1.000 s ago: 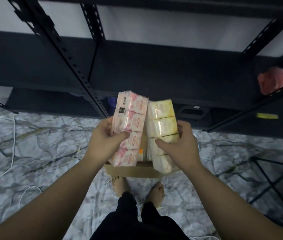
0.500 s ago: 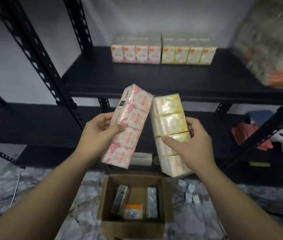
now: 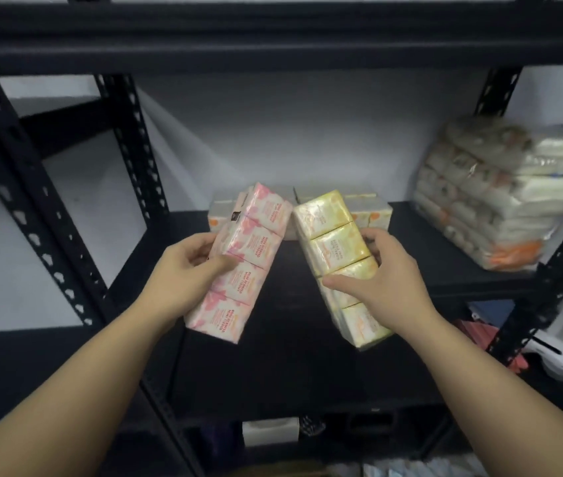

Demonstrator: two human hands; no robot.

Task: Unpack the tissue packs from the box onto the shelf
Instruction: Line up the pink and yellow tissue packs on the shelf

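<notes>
My left hand (image 3: 187,270) grips a pink tissue pack (image 3: 249,256), a long strip of several small packs, tilted with its top leaning right. My right hand (image 3: 379,277) grips a yellow tissue pack (image 3: 335,249) of the same kind, tilted the other way. Both packs hang in the air in front of the black shelf (image 3: 428,246). A row of tissue packs (image 3: 373,210) stands at the back of that shelf, partly hidden behind the held ones. Only a sliver of the cardboard box (image 3: 280,472) shows at the bottom edge.
A large wrapped bundle of tissue rolls (image 3: 490,197) lies on the shelf's right side. Black perforated uprights (image 3: 28,201) stand at left and right. A white tissue box (image 3: 269,431) sits on the lowest level. Red and white items (image 3: 548,349) lie lower right.
Both hands have risen with their packs from above the box up to the shelf's level. The view has tilted up, so the box has dropped almost out of sight.
</notes>
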